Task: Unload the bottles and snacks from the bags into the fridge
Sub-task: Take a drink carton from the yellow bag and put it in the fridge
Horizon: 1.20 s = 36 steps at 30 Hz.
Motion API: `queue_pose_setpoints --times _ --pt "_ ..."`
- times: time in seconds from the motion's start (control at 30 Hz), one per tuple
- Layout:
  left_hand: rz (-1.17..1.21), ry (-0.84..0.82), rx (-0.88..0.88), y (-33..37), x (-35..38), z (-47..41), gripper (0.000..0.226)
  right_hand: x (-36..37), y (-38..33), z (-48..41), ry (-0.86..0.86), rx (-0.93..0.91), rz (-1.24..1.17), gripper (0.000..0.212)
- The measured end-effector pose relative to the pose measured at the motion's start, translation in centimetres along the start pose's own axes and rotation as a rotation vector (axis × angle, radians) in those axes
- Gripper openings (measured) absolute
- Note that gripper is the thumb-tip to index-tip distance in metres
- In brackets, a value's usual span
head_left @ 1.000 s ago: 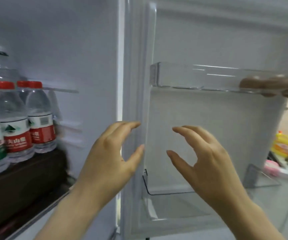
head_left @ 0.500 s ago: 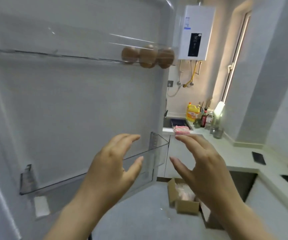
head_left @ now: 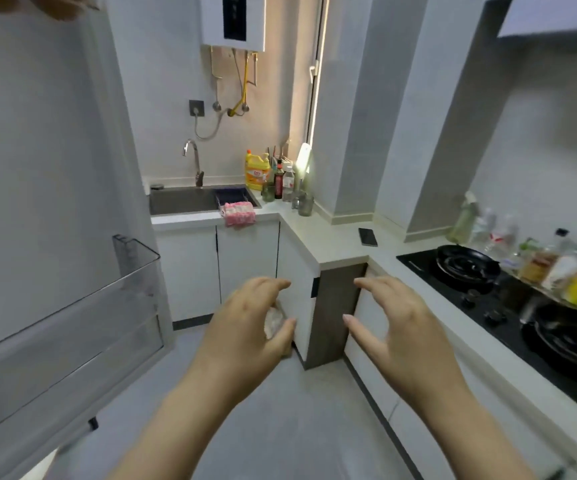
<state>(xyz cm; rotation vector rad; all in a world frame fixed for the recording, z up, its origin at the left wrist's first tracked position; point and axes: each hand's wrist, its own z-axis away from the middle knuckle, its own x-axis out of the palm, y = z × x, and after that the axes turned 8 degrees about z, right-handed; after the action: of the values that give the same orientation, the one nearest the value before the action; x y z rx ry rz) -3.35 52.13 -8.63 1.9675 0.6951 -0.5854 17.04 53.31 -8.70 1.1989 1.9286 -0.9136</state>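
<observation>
Your left hand [head_left: 245, 327] and right hand [head_left: 398, 327] reach forward side by side at equal height, palms facing each other, fingers curled and spread, thumbs low, both empty, bare forearms extended from below.

Fridge door [head_left: 44, 168] at left, sink [head_left: 183, 199] behind, stove [head_left: 509, 299] at right, phone [head_left: 368, 236] on counter [head_left: 328, 244]

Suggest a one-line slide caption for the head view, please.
Both empty hands, left and right, held out before the open fridge door, facing the kitchen sink.

Left hand [head_left: 245, 327], right hand [head_left: 401, 334]: bare forearms, no sleeves; short pale nails on fingers [head_left: 360, 325].
</observation>
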Motion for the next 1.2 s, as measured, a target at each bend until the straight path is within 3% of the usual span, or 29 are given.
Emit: queue_pose_setpoints --times 0.3,0.6,1.0,1.2 --pt "0.160 -0.340 0.189 -0.6 8.8 -4.9 0.047 -0.4 5.3 4.8 -0.055 0.449 0.196 0.044" --pt "0.403 -0.599 0.384 6.6 18.0 -5.7 0.044 -5.6 10.4 12.3 0.047 0.885 0.338 0.043" --pt "0.546 -0.711 0.586 21.1 28.7 -4.8 0.042 -14.0 20.1 20.9 0.275 1.092 0.452 0.040" --pt "0.571 -0.722 0.596 26.5 33.3 -3.9 0.041 -17.1 25.1 24.0 0.312 1.123 0.449 0.040"
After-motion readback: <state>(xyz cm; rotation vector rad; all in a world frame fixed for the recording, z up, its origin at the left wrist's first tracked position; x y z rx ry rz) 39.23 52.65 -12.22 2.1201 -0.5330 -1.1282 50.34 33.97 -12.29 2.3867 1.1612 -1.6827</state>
